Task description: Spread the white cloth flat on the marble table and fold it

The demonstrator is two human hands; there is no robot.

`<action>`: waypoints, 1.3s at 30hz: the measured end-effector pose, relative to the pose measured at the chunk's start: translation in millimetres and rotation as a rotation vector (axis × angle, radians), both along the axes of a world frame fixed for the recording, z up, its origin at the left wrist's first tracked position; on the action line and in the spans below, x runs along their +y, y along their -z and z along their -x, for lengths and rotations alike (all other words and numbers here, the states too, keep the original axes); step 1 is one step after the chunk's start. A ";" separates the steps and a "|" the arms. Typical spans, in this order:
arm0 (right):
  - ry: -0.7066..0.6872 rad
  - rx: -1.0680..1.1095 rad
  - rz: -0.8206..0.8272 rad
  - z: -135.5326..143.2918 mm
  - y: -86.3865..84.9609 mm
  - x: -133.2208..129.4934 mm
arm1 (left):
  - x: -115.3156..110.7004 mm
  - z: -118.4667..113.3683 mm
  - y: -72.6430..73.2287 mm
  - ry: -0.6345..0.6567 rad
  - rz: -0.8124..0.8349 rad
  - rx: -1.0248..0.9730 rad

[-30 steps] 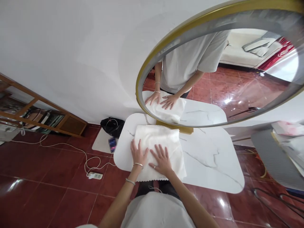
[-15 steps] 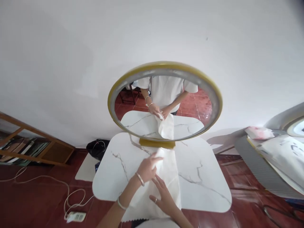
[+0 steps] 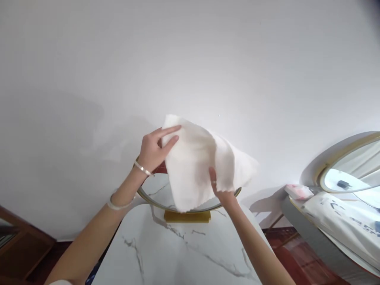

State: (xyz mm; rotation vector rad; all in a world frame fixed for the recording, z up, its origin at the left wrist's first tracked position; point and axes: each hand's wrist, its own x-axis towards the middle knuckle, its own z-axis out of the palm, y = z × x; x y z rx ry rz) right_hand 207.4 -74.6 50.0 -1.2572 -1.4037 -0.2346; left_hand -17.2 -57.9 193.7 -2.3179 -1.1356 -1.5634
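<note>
A white cloth (image 3: 192, 158) with a zigzag edge hangs in the air in front of the round gold-rimmed mirror (image 3: 154, 188), covering most of it. My left hand (image 3: 156, 146) pinches the cloth near its upper left corner, thumb and index finger on the near side. Lower and to the right, my right hand (image 3: 221, 188) has the cloth draped over it; its thumb shows and its other fingers are hidden behind the fabric. Below the cloth, the mirror's gold base (image 3: 187, 216) stands on the white marbled table (image 3: 166, 253).
At the right, a side table (image 3: 314, 223) bears a white printed bag (image 3: 341, 221), a pink and white packet (image 3: 299, 191) and another round mirror (image 3: 350, 174). A wooden shelf (image 3: 23, 241) stands at the lower left, before a white wall (image 3: 190, 55).
Both hands have lifted the cloth off the table up to the mirror and spread it. The small white bundle at my left hand no longer shows. The view has tilted upward.
</note>
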 end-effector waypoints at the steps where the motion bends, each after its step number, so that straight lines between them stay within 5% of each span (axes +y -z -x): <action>1: 0.008 -0.003 -0.013 1.4 -18.7 12.2 | 14.6 5.8 -5.5 -0.036 0.051 0.006; 4: 0.100 -0.050 -0.091 7.0 -59.7 31.9 | 45.7 14.9 -1.8 -0.122 0.109 0.060; 8: 0.157 -0.151 -0.170 6.7 -72.5 35.9 | 49.8 -1.0 20.1 -0.155 -0.134 0.128; 15: 0.213 -0.104 -0.197 -30.7 -30.5 26.0 | 43.0 -75.2 33.1 0.045 -0.317 0.392; 18: 0.146 0.094 -0.176 -50.1 -7.5 17.7 | 52.5 -102.6 41.7 0.178 -0.425 0.437; 22: 0.138 0.432 0.055 -65.0 14.5 10.1 | 59.3 -116.7 52.2 0.252 -0.502 0.491; 27: 0.210 0.169 -0.048 -52.6 5.5 13.3 | 59.0 -87.4 47.9 0.185 -0.523 0.358; 32: 0.251 -0.248 -0.198 2.3 -47.5 31.2 | 58.3 -17.4 46.5 0.048 -0.363 0.141; 36: 0.147 -0.566 -0.228 69.2 -80.2 49.8 | 56.9 41.8 70.9 -0.114 -0.198 0.013; 39: 0.005 -0.802 -0.251 116.0 -81.2 60.1 | 55.6 71.6 97.3 -0.155 -0.111 -0.023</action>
